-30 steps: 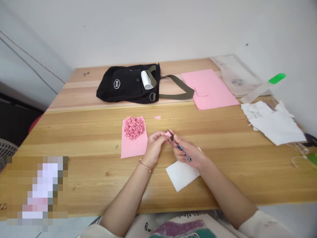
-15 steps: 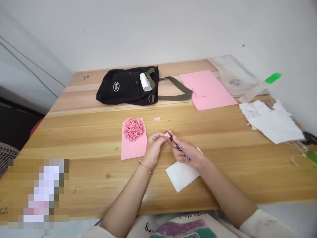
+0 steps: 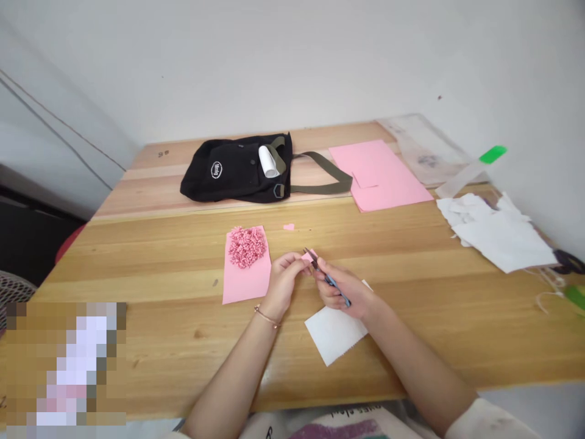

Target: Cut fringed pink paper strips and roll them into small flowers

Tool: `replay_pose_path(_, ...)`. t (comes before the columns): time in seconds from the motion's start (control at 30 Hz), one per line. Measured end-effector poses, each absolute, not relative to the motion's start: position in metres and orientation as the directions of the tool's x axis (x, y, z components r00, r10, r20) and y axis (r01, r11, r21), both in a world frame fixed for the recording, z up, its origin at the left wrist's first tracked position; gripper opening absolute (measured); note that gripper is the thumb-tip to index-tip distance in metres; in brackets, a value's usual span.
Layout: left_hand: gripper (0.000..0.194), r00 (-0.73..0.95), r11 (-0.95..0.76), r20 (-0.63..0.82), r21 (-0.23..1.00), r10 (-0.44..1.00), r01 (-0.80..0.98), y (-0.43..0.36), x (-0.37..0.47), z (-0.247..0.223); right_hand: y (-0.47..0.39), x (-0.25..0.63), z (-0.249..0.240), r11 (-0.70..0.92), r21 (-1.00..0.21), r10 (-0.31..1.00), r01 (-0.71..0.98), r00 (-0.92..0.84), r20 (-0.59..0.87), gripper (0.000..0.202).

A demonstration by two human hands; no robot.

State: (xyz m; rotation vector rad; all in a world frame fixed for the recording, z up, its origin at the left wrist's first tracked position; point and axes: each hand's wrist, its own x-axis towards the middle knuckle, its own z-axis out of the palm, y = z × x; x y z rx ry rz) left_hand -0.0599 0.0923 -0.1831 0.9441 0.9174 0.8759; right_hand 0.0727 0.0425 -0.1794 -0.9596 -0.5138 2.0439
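Observation:
Between its fingertips my left hand (image 3: pixel 287 275) pinches a small pink paper piece (image 3: pixel 307 257). My right hand (image 3: pixel 340 286) is closed round small blue-handled scissors (image 3: pixel 337 291), whose blades lie at the pink piece. Left of my hands, a cluster of small pink curled bits (image 3: pixel 247 246) rests on a pink paper sheet (image 3: pixel 247 285). A tiny pink scrap (image 3: pixel 289 227) lies just beyond my hands. Partly under my right hand and forearm is a white paper (image 3: pixel 336 334) with one jagged edge.
A black bag (image 3: pixel 228 171) with a white roll (image 3: pixel 268 161) on it lies at the back. Large pink sheets (image 3: pixel 388 177) are to its right. Crumpled white papers (image 3: pixel 500 231), a green-tipped clear strip (image 3: pixel 492 154) and black-handled scissors (image 3: pixel 569 262) sit at the right.
The whole view has shifted, so the table appears slightly lower. Both hands keep nearly the same pose, with the scissors still at the small pink piece.

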Motion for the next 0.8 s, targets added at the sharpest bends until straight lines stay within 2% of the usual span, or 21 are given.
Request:
replay_pose_path(0.3,0.019,0.376,0.311,-0.217,0.927,0.901,-0.21,0.0912,-0.0603,-0.1852,0.0413,0.0713,-0.1839,-0.601,-0.633,0.799,-0.488,-0.36,-0.481,0.048)
replay_pose_path(0.8,0.015,0.345,0.322,-0.229,0.915,0.91,-0.241,0.0914,-0.0596,-0.1823,0.0424,0.0703,-0.1789,-0.579,-0.659,0.815,-0.48,-0.375,-0.442,0.046)
